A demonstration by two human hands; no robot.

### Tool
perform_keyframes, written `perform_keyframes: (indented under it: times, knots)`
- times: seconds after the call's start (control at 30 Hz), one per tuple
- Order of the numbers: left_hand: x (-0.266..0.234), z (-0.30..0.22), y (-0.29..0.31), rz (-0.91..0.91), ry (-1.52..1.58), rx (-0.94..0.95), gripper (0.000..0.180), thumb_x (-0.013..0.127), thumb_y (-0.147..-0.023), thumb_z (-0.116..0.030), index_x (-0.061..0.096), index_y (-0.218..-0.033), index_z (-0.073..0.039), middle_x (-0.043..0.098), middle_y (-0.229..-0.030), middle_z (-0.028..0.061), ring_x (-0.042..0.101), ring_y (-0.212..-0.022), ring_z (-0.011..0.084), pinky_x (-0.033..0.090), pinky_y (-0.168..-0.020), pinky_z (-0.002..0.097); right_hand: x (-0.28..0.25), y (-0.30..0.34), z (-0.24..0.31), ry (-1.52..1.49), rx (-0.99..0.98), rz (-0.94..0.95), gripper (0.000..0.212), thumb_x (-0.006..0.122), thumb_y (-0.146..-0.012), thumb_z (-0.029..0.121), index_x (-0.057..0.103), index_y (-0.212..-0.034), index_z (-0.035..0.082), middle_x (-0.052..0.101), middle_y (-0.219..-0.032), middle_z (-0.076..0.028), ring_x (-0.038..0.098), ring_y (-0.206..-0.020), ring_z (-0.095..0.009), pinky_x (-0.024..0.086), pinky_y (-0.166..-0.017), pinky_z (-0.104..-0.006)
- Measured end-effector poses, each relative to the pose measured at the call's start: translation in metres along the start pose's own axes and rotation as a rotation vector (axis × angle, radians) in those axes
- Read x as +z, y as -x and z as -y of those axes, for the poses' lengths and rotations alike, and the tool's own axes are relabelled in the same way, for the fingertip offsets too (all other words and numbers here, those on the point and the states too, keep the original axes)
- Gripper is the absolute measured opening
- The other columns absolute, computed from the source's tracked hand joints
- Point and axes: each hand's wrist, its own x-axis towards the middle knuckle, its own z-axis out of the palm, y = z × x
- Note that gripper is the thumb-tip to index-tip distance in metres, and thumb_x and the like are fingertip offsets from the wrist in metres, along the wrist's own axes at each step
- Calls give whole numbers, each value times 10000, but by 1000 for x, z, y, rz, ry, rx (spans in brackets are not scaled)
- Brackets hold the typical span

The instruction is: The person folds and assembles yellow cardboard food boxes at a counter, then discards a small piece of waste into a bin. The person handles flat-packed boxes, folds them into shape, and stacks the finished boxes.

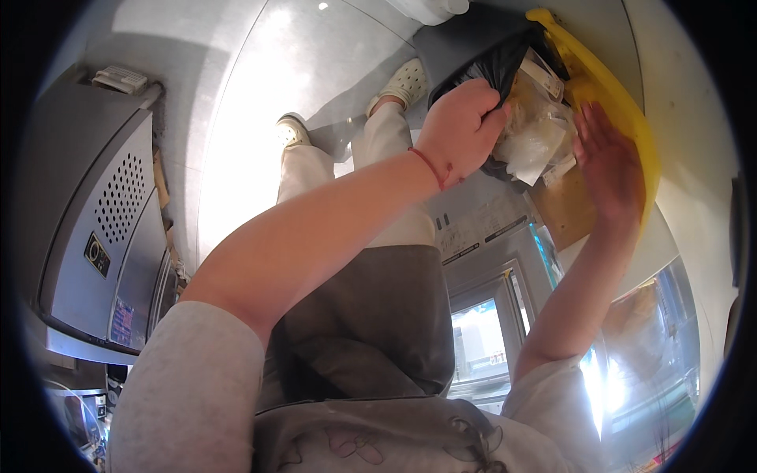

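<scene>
My left hand is closed on the gathered edge of a black trash bag. The bag lines a dark grey bin at the upper right, and its mouth gapes toward me. Inside show crumpled clear plastic and white paper waste. My right hand is beside the waste with its fingers stretched out, in front of the yellow lid. Whether its fingertips touch the lid or the waste I cannot tell.
A brown cardboard piece is below the waste. Steel cabinets line the left side. My pale clogs stand on the grey floor. A glass-fronted appliance is at the lower right.
</scene>
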Motion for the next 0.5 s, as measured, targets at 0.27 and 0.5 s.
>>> perform_keyframes:
  times: [0.27, 0.5]
  knots:
    - [-17, 7, 30, 289, -120, 285, 250, 583, -914, -96, 466, -716, 1, 453, -751, 135, 512, -685, 337, 399, -595, 409, 12, -83, -19, 1284, -339, -197, 376, 560, -934, 152, 589, -1286, 23, 640, -1201, -110, 575, -1121, -215, 442, -985, -331]
    - [-35, 11, 59, 392, -69, 344, 232, 588, -890, -44, 452, -707, 1, 451, -761, 133, 502, -661, 343, 388, -574, 413, 12, -99, -22, 2028, -543, -141, 356, 565, -908, 124, 617, -1251, 47, 668, -1094, -147, 636, -951, -247, 498, -842, -330]
